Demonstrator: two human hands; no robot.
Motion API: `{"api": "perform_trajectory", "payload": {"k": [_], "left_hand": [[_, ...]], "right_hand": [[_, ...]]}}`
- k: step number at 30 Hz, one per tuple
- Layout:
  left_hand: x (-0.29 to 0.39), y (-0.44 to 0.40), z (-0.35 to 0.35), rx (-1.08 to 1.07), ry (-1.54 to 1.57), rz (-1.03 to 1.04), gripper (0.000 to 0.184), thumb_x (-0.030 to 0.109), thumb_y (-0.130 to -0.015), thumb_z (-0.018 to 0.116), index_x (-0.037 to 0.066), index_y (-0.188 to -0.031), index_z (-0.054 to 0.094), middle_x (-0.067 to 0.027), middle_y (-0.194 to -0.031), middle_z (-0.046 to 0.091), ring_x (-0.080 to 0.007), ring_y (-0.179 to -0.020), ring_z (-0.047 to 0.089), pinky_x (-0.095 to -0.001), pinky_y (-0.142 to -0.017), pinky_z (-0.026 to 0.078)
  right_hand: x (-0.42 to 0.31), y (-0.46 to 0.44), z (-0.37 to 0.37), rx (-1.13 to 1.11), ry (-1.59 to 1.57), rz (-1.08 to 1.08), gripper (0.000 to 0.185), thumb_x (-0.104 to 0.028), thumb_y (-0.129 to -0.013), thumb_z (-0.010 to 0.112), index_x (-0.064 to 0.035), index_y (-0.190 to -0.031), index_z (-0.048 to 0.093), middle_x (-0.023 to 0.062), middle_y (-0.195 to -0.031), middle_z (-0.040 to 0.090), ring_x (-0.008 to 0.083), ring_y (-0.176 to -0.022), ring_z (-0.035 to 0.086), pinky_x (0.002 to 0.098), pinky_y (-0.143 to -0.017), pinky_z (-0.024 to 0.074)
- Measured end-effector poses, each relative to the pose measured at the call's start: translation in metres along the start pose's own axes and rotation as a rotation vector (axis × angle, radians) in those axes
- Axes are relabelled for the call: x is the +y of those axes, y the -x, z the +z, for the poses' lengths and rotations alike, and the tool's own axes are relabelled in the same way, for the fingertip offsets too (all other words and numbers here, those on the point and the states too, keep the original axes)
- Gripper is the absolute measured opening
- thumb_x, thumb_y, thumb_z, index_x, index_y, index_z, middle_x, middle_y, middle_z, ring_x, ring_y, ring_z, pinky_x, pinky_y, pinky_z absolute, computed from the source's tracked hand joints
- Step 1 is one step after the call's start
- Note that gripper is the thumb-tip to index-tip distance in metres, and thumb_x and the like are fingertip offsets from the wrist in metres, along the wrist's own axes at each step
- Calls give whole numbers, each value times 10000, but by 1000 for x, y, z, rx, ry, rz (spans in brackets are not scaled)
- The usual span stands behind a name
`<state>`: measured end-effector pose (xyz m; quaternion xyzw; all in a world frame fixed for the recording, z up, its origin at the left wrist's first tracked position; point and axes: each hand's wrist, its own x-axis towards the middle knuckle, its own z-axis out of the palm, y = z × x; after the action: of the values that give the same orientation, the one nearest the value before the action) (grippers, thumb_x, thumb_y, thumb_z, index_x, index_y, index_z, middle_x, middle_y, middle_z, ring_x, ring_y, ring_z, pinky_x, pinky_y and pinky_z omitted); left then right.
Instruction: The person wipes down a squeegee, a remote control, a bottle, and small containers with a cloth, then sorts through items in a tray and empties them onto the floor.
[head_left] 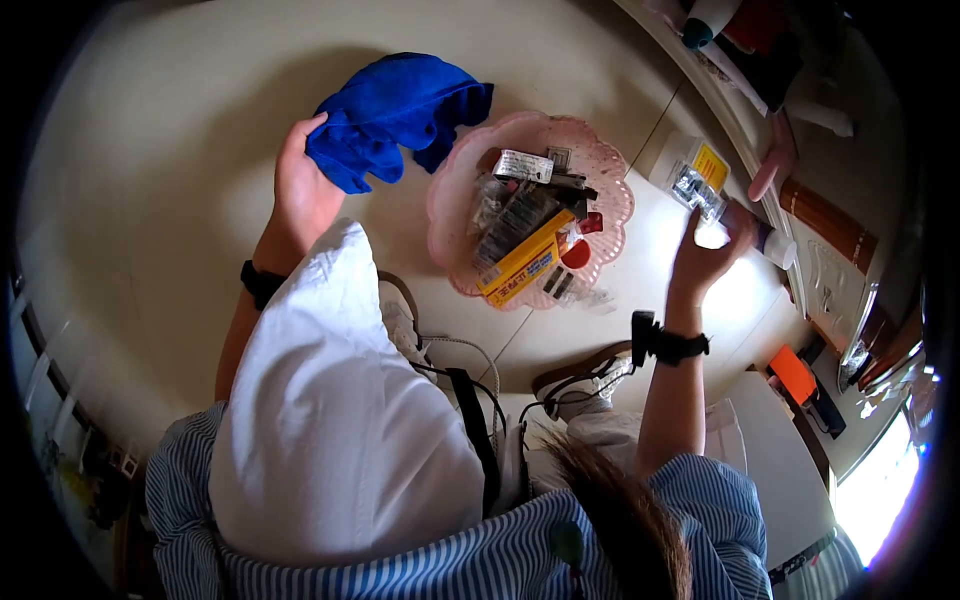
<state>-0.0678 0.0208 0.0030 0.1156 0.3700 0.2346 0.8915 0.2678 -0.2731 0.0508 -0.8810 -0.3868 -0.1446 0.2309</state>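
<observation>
My left hand [305, 185] is closed on the edge of a crumpled blue cloth [395, 110], which hangs above the floor beside the basin. With thumb and fingers, my right hand [708, 258] grips the near end of a shiny clear packet [697, 190]. That packet overlaps a white box with a yellow label [710, 168]. Between my hands sits a pink scalloped basin [455, 190] full of small packages. In it lie a long yellow box [527, 260], a white printed box [524, 165] and a round red piece [576, 254].
A white-capped bottle [779, 248] lies just right of my right hand, by a shelf edge [720, 110]. My shoes [580, 380] stand close to the basin, with a cable [470, 342] between them. An orange object [792, 375] is farther right.
</observation>
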Motion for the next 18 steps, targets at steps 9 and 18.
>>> {"api": "perform_trajectory", "payload": {"k": [9, 18], "left_hand": [[-7, 3, -1, -26, 55, -36, 364, 257, -930, 475, 14, -1181, 574, -91, -1156, 638, -240, -1062, 596, -379, -950, 439], [-23, 21, 42, -3, 147, -85, 483, 245, -884, 470, -32, -1277, 512, -154, -1254, 586, -286, -1156, 559, -415, -1039, 394]], "right_hand": [[-100, 44, 13, -827, -170, -761, 375, -117, -686, 696, -55, -1052, 644, 88, -1114, 596, 248, -1053, 538, 397, -917, 427], [-183, 1, 21, -670, -746, 378, 514, -267, -767, 784, 100, -1067, 583, 140, -889, 583, 182, -739, 560, 284, -648, 476]]}}
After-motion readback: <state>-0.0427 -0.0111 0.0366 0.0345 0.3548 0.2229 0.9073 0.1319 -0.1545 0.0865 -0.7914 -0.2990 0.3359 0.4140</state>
